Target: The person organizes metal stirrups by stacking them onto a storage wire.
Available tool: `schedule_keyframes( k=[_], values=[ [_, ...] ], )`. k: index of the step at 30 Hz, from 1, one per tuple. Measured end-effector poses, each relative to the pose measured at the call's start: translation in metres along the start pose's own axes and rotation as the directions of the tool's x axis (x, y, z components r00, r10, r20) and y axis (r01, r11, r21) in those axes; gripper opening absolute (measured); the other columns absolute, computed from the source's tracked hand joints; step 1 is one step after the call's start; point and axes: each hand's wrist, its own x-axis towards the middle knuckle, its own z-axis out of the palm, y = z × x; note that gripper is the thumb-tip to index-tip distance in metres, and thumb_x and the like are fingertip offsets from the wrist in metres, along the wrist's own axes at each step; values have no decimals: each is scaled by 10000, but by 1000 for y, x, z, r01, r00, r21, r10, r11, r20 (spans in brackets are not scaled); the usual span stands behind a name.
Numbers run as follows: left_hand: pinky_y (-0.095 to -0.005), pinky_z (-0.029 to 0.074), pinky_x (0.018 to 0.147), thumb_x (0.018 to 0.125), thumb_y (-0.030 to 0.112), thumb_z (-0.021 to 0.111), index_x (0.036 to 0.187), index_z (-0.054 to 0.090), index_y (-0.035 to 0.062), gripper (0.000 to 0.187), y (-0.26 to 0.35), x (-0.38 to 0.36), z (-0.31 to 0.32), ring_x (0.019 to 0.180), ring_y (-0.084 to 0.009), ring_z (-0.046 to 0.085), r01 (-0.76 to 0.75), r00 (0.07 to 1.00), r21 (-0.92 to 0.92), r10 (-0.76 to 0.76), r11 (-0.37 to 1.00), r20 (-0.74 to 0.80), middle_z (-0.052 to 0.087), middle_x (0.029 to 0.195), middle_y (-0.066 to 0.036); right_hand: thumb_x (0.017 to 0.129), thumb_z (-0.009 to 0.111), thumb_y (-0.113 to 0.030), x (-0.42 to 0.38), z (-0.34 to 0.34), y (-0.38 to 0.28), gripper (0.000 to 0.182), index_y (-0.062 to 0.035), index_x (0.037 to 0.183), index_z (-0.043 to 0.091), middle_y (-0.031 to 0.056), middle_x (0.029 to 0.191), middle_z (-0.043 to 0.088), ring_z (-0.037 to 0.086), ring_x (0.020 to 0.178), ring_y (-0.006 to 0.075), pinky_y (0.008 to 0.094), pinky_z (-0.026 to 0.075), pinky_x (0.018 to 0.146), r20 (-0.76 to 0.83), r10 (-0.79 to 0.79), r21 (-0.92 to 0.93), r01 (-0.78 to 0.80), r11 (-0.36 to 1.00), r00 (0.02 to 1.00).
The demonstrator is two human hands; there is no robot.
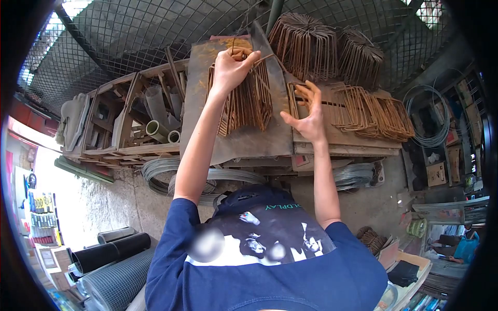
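Note:
My left hand (236,66) is closed in a pinch at the top of a bundle of rusty rebar stirrups (246,101). A thin rusty wire (267,56) sticks out to the right of its fingers, and another thin end rises above them. The stirrups lie on a dark metal sheet (199,124) on the bench. My right hand (307,114) hovers at the sheet's right edge, fingers spread, with nothing seen in it. Just behind its fingers are a few narrow stirrups (292,101). What lies inside the left fist is partly hidden.
Stirrup stacks (303,49) stand at the back right, with more loose stirrups (371,111) along the bench. Wire coils (155,176) sit below it. Pipes (155,130) fill a wooden rack at left. Mesh rolls (119,280) lie at lower left. Wire fencing (140,36) runs behind.

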Motion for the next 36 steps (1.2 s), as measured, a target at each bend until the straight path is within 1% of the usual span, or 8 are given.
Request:
schedule_keyframes(
  k=[4,10,14,19,26,31,33,36],
  values=[
    [-204,356,475,845,270,701,756,691,-26,309,-5,3,-5,546,0,462,-36,999,32,35,999,35,608,600,27,650,850,-257,-10,17,19,998,-65,1407,229,204,1313,456,457,1230,292,431,380,1015,38,88,162,-93,982,995],
    [-213,379,500,858,266,692,731,672,-25,318,12,-1,-11,562,-6,475,24,991,63,-32,998,130,640,617,3,633,854,-423,-2,24,18,1111,-80,1438,171,262,1341,409,403,1283,354,473,322,1073,256,212,-113,-188,976,943],
    [-201,400,545,880,241,671,746,672,-25,298,-1,4,-11,596,-4,489,-27,979,-30,33,999,201,641,627,-1,626,851,-449,7,24,17,1107,-55,1430,200,276,1346,403,398,1290,359,472,322,1073,238,251,-138,-223,965,938],
    [-212,437,601,895,185,655,722,633,-32,278,3,3,-14,631,-33,528,-99,953,-154,138,983,269,647,675,-19,587,871,-438,-1,59,32,1143,58,1397,235,282,1337,418,412,1274,367,453,356,1053,187,106,-147,-79,986,977],
    [-249,497,656,933,163,598,686,587,-11,302,7,12,-31,706,-91,610,-206,937,-228,259,952,233,634,733,-34,570,887,-387,20,83,46,1094,46,1384,298,249,1300,488,484,1223,323,401,386,1036,78,51,-33,-48,998,996],
    [-254,539,724,952,201,566,781,638,-20,288,4,15,-32,746,-95,635,-140,970,-225,179,964,165,631,738,-40,591,895,-307,34,74,41,1050,20,1394,304,192,1314,497,476,1234,260,372,354,1059,189,22,58,-33,998,982],
    [-242,538,692,932,177,602,830,622,-22,225,4,15,-30,755,-105,644,47,973,-361,39,931,229,642,773,-45,591,894,-319,33,69,44,1063,9,1403,290,190,1328,482,459,1249,264,378,345,1067,220,33,44,-43,998,975],
    [-252,553,704,936,170,593,947,619,-13,186,9,14,-23,767,-126,655,-2,965,-469,124,883,231,647,810,-60,595,890,-341,29,63,43,1087,-4,1416,263,191,1349,457,437,1267,276,390,332,1076,283,109,-47,-100,994,953]
  ],
)
